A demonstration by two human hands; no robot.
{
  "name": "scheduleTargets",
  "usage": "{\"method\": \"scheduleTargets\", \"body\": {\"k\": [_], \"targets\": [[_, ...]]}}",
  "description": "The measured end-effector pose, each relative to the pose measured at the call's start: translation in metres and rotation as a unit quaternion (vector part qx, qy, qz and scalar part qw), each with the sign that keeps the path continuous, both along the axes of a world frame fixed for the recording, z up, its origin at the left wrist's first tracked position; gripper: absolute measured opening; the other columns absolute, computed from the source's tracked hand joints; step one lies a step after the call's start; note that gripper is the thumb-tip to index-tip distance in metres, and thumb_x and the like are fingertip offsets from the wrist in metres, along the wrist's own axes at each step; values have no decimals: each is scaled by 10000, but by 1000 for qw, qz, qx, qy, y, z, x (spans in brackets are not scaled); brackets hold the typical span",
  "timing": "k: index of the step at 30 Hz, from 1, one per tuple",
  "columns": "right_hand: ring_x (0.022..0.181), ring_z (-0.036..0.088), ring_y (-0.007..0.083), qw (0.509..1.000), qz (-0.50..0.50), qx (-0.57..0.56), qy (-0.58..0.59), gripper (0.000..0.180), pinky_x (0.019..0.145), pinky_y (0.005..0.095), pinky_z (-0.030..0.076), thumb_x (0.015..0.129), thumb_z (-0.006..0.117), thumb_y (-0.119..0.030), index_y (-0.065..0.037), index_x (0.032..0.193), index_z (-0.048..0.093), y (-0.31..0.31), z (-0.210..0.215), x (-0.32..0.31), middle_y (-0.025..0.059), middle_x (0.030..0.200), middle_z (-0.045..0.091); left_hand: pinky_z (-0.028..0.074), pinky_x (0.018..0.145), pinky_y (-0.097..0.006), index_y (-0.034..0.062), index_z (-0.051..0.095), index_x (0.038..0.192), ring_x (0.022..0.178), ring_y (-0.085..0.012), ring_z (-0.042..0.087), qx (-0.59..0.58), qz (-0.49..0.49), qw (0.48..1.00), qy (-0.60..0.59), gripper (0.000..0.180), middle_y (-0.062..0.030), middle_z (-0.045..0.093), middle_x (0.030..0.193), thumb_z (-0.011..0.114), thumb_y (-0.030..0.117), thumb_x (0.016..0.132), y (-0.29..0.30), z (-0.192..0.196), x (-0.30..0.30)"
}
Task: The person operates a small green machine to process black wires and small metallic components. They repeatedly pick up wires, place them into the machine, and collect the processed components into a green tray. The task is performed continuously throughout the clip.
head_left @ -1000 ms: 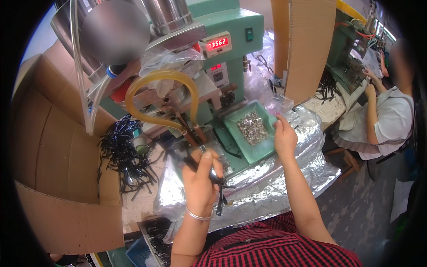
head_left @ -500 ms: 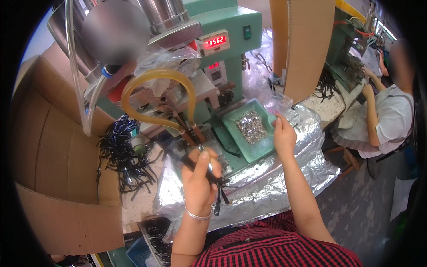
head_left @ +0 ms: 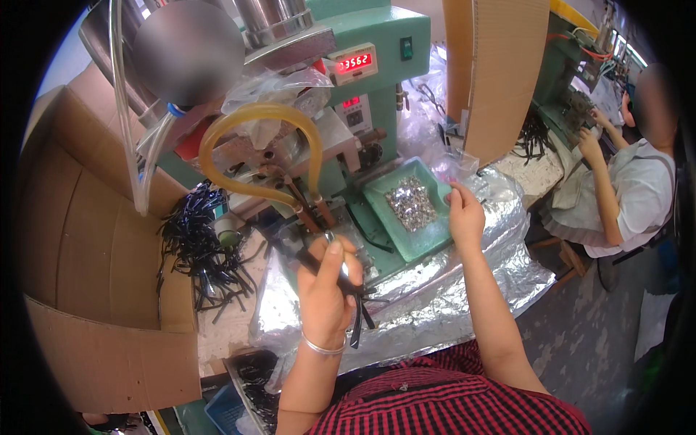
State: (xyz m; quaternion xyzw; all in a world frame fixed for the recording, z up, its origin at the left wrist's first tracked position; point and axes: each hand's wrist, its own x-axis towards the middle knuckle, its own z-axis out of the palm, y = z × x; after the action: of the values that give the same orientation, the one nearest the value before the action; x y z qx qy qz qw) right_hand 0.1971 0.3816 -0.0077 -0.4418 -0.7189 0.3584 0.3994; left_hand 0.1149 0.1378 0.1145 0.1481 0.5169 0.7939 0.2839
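Observation:
My left hand [head_left: 326, 286] is closed around several thin, glossy black pieces that look like eyeglass temples [head_left: 356, 328]. Their ends hang below my fist, and a shiny tip sticks up by my thumb, just under the copper-coloured ends [head_left: 316, 215] of the machine's hoses. Beside the right edge of a green tray [head_left: 413, 249], my right hand [head_left: 466, 217] has thumb and fingers pinched together. Whatever lies between those fingertips is too small to make out. A heap of small silvery metal parts [head_left: 410, 203] fills the tray's middle.
A green machine [head_left: 395, 32] with red lit displays stands ahead, a yellowish hose [head_left: 262, 110] looping from it. Left are a heap of black temples [head_left: 199, 246] and a cardboard box [head_left: 101, 246]. Foil [head_left: 435, 297] covers the bench front. A co-worker [head_left: 616, 188] sits right.
Both my hands keep nearly the same places and grips. The view has shifted very slightly. At the right, the co-worker's nearer hand has moved a little up and left.

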Motion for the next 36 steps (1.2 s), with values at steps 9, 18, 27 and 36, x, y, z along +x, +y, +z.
{"method": "scheduleTargets", "body": {"k": [9, 18, 27, 36], "targets": [[838, 666, 210, 999, 4, -22, 32, 276, 756, 315, 486, 910, 507, -208, -64, 1100, 646, -1, 2, 0, 91, 895, 700, 258, 356, -186, 29, 539, 894, 400, -67, 384, -4, -3, 1000, -8, 218, -38, 524, 584, 488, 229, 966, 0, 3, 0], [842, 667, 222, 1000, 4, -10, 24, 289, 763, 319, 488, 911, 497, -218, -62, 1105, 646, -1, 1, 0, 100, 900, 698, 264, 376, -188, 29, 534, 901, 420, -67, 384, 20, -13, 1000, -21, 216, -37, 514, 588, 480, 226, 968, 0, -1, -1], [838, 665, 199, 1000, -4, -16, 24, 284, 762, 305, 487, 920, 504, -219, -59, 1103, 648, -2, 3, 0, 99, 897, 698, 270, 405, -189, 26, 535, 901, 445, -68, 385, 28, -14, 999, -34, 206, -35, 510, 585, 471, 208, 972, 1, 0, -1], [846, 668, 214, 1000, -3, -12, 17, 292, 767, 315, 486, 917, 493, -218, -66, 1116, 643, -2, 3, 0, 100, 909, 700, 273, 405, -187, 24, 539, 892, 439, -66, 383, 38, -18, 998, -39, 212, -33, 510, 580, 472, 209, 972, 1, -1, -2]]}}
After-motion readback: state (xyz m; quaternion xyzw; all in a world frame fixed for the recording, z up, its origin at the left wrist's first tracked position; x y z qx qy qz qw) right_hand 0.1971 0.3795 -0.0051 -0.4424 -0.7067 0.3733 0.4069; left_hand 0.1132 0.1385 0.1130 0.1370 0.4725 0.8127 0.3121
